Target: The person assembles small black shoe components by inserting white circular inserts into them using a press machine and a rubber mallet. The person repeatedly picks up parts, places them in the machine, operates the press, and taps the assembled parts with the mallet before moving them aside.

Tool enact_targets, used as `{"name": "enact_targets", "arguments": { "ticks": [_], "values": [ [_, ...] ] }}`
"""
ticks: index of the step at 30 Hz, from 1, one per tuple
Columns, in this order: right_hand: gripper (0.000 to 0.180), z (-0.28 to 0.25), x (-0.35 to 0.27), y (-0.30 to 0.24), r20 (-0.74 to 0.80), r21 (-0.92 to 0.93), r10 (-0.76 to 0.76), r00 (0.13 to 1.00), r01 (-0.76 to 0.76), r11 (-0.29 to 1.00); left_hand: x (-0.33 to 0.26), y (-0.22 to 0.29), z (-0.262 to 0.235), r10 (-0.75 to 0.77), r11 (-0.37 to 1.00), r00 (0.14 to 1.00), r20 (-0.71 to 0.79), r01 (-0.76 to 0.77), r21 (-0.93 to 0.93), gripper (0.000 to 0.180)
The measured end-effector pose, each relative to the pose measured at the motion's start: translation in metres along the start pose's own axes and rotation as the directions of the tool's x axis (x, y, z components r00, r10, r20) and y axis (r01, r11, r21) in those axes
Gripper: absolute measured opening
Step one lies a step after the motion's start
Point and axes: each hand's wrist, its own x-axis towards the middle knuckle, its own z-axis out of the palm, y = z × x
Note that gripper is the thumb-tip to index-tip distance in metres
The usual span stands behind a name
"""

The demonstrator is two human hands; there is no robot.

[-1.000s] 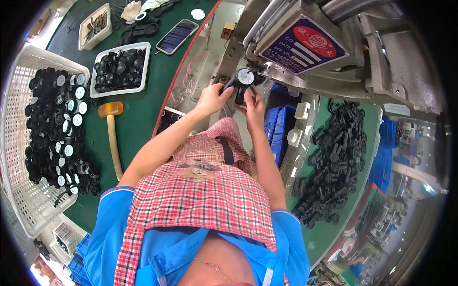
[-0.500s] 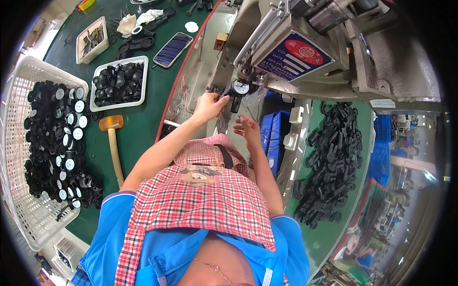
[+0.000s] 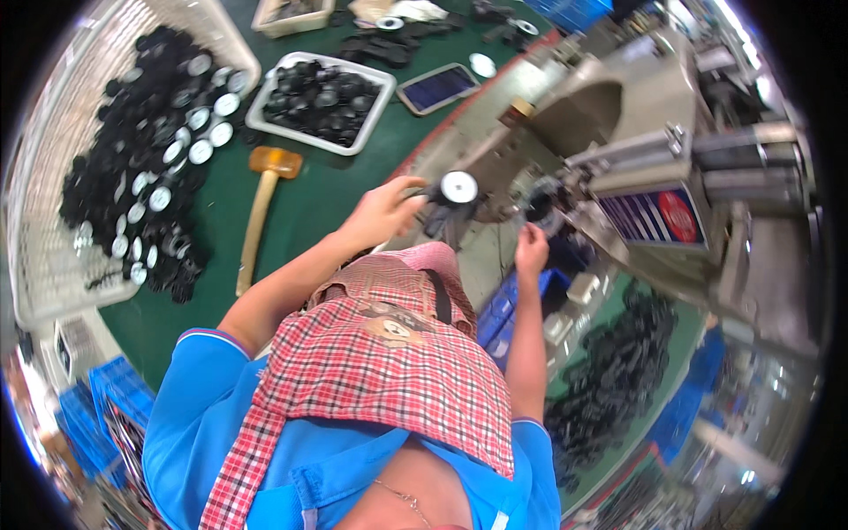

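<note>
My left hand (image 3: 389, 214) is closed on a black plastic part with a round white disc, a wheel-like piece (image 3: 458, 187), held out in front of the apron, clear of the press. A short dark stem hangs below its disc. My right hand (image 3: 532, 251) reaches up to the head of the grey metal press (image 3: 609, 177), thumb and fingers pinched together. They touch the lower edge of a dark round part (image 3: 541, 205) at the press's tooling. Blur hides that part's exact shape.
Left on the green table lie a mallet (image 3: 261, 212), a white tray of black caps (image 3: 384, 97), a phone (image 3: 439, 88) and a large white basket (image 3: 26, 291) of black parts with white discs. Black parts (image 3: 618, 362) are heaped at right, beyond a blue bin (image 3: 501, 318).
My left hand has drawn the wheel-like piece away from the press. My right hand has risen from beside it to the tooling, fingers now pinched. The whole view has turned.
</note>
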Motion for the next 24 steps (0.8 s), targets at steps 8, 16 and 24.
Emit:
{"name": "enact_targets", "arguments": {
  "ticks": [8,16,24],
  "values": [
    [0.021,0.026,0.089,0.045,0.258,-0.629,-0.140,0.956,0.276,0.726,-0.107,-0.042,-0.122,-0.096,0.802,0.888,-0.450,0.337,0.494,0.034],
    [0.012,0.025,0.105,0.071,0.289,-0.554,-0.264,0.920,0.385,0.738,0.013,-0.008,-0.134,0.493,0.538,0.724,-0.482,0.181,0.823,0.024],
    [0.022,0.013,0.100,0.099,0.115,-0.743,-0.748,0.654,0.556,0.372,0.077,-0.016,-0.153,0.554,0.264,0.725,-0.409,0.313,0.912,0.025]
  ]
}}
